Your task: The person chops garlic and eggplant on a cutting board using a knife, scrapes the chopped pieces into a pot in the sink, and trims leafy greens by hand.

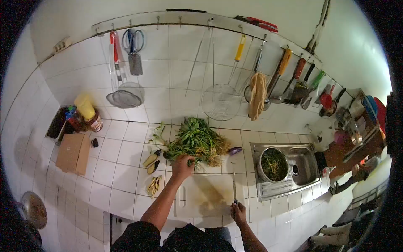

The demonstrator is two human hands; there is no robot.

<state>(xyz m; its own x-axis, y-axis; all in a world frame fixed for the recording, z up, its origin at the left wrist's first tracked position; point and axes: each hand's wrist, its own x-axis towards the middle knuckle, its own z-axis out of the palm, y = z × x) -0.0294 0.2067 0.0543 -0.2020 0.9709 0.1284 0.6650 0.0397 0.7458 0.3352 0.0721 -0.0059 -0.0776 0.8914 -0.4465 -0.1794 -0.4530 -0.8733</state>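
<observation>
My right hand (239,211) grips a knife (234,187) by its dark handle, the long blade pointing away from me over the right side of the white cutting board (189,206). At the board's far left edge, my left hand (183,167) has its fingers closed on some stems of the leafy greens (195,140). These greens lie in a big heap behind the board, with pale roots towards the right. Wet brownish stains mark the board's middle. Left of it are cut eggplant pieces (152,157) and a small pile of pale yellowish strips (154,186). A purple eggplant (234,150) rests right of the heap.
A pot of chopped greens (274,164) stands on the drainboard of the steel sink (305,166) at right. A cardboard box (72,153), a yellow container (85,106) and jars occupy the left counter. Strainers (221,102), scissors (133,40) and several utensils hang along the tiled wall.
</observation>
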